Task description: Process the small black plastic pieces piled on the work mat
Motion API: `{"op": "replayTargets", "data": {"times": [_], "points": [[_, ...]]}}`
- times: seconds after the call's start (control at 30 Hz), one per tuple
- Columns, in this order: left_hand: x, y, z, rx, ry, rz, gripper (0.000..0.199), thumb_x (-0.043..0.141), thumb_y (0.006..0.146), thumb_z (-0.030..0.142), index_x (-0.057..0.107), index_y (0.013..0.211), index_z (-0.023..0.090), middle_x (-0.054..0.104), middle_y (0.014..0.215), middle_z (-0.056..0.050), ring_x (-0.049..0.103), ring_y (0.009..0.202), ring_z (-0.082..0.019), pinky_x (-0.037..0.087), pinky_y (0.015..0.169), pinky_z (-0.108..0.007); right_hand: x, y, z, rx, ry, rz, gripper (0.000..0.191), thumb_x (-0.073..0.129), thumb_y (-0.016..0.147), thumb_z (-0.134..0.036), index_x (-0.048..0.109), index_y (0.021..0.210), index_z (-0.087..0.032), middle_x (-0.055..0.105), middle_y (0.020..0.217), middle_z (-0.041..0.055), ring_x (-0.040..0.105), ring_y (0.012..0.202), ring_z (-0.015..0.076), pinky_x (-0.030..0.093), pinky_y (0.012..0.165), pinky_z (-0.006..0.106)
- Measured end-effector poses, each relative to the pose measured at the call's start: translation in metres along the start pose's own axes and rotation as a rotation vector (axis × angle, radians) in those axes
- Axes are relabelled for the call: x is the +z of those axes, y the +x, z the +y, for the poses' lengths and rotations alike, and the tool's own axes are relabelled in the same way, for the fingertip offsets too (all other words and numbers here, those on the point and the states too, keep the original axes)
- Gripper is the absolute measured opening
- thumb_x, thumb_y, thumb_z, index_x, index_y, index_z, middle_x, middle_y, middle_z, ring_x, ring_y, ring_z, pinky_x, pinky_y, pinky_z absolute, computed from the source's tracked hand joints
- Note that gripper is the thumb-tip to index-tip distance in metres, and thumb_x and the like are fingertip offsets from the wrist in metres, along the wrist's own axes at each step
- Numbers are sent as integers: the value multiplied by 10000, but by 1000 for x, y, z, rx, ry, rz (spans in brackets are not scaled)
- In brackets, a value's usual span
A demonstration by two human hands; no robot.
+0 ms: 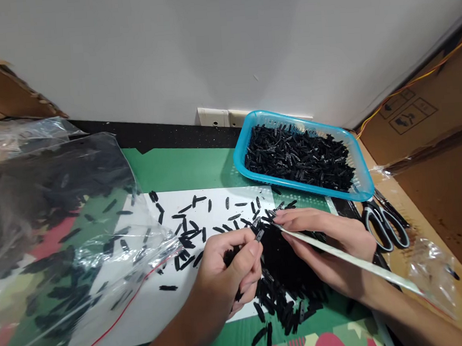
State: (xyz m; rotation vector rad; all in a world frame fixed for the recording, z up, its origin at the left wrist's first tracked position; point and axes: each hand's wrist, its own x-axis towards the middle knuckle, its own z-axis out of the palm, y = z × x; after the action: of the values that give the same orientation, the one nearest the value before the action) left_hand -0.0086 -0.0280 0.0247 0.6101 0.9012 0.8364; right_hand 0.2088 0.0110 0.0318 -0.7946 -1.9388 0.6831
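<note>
My left hand point(235, 265) is closed around several small black pieces, with one piece point(260, 235) sticking out between thumb and forefinger. To its right, my right hand point(330, 240) grips a long, thin pale stick point(351, 258), whose tip reaches the black pieces near the left fingertips. Beneath and between the hands lies a dark heap of black pieces point(281, 301). More pieces are scattered over a white sheet point(141, 311) on the green surface. A blue basket point(303, 182) full of such pieces stands behind my right hand.
A clear zip bag point(94, 203) with black pieces covers the left side. Scissors point(384, 225) and a small crumpled plastic bag point(431, 269) lie at the right. Cardboard boxes point(429, 122) flank the right edge, and a wall point(159, 51) with sockets point(213, 117) rises behind.
</note>
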Motion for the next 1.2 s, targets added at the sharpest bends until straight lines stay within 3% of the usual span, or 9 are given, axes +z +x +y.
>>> {"op": "replayTargets", "data": {"times": [0.1, 0.23, 0.53, 0.87, 1.0, 1.1, 1.2], "points": [[2, 1, 1, -6, 31, -21, 577, 783, 931, 604, 451, 676, 207, 404, 502, 100, 290, 328, -13, 181, 307, -105, -2, 3, -9, 82, 149, 54, 243, 773, 925, 7, 791, 1056, -197, 867, 1155, 94, 842, 1107, 235, 682, 1051, 368], [5, 2, 3, 0, 30, -41, 603, 812, 910, 612, 441, 662, 206, 378, 489, 107, 283, 336, -7, 192, 326, -106, 0, 3, -12, 34, 231, -3, 248, 791, 905, 10, 784, 1050, -191, 867, 1171, 112, 844, 1123, 267, 691, 1063, 433], [7, 1, 5, 41, 44, -58, 616, 823, 909, 603, 429, 648, 208, 364, 478, 103, 307, 348, -16, 201, 341, -114, 3, 2, -11, 66, 244, -43, 199, 780, 917, -15, 744, 1010, -187, 870, 1144, 134, 859, 1050, 240, 713, 955, 356], [4, -1, 6, 73, 107, -56, 567, 795, 940, 545, 450, 644, 205, 347, 493, 98, 288, 365, -21, 160, 352, -131, 1, 4, -10, 29, 242, -84, 195, 755, 909, -13, 711, 996, -183, 862, 1149, 146, 854, 1057, 254, 708, 966, 371], [3, -1, 5, 72, 141, -66, 535, 821, 931, 472, 454, 651, 201, 323, 513, 103, 271, 385, -18, 134, 367, -137, 4, 1, -10, -78, 163, -109, 184, 688, 937, -5, 684, 991, -180, 853, 1129, 157, 849, 1050, 257, 727, 916, 369], [3, -1, 3, 51, 79, -84, 564, 779, 959, 545, 439, 663, 206, 334, 522, 103, 246, 399, -17, 151, 372, -135, 5, -3, -12, -191, -10, -88, 176, 654, 980, -1, 674, 1014, -172, 846, 1142, 178, 843, 1047, 248, 739, 891, 357], [4, -2, 0, 49, 76, -67, 570, 745, 981, 573, 446, 667, 204, 376, 532, 91, 268, 410, -22, 188, 371, -128, 2, -5, -17, -257, -157, -149, 161, 613, 1016, -4, 667, 1025, -155, 830, 1188, 216, 825, 1126, 256, 741, 910, 357]]}}
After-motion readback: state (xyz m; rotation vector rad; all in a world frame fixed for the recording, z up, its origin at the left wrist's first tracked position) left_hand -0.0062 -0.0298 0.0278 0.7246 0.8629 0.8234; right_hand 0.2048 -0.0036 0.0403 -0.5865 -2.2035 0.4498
